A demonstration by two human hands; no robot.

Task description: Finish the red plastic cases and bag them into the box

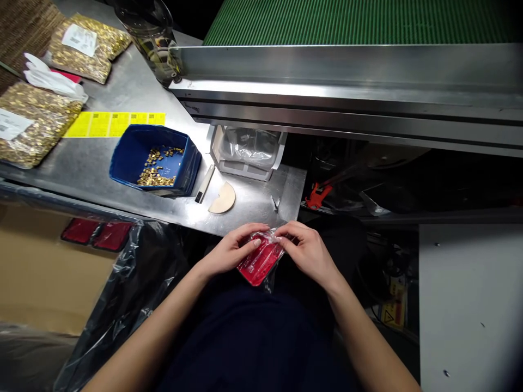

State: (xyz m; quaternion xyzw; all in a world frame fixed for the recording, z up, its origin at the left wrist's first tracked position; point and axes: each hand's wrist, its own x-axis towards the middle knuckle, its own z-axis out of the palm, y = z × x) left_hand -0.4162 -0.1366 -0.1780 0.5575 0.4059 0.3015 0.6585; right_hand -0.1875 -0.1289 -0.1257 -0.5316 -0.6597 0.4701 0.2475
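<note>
Just off the table's front edge, a flat red piece with rounded corners [258, 268] lies inside a clear plastic bag [271, 235]. My left hand [236, 249] grips the bagged piece along its left side, thumb on top. At the upper right corner, my right hand [307, 251] pinches the bag's plastic between thumb and fingers. The fingertips of both hands are close together. What the red piece is exactly, I cannot tell. Beyond my hands on the metal table are a tan half-disc [223, 198] and small tweezers [275, 204].
A blue bin [192, 163] holds small brass pieces; a white-handled cutter [205, 184] lies beside it. A grey bin [265, 173] contains clear bags. Yellow labels [118, 124] and bags of brass parts [36, 120] lie left. A green conveyor [359, 22] runs behind its metal rail. Red pieces [112, 236] rest on cardboard.
</note>
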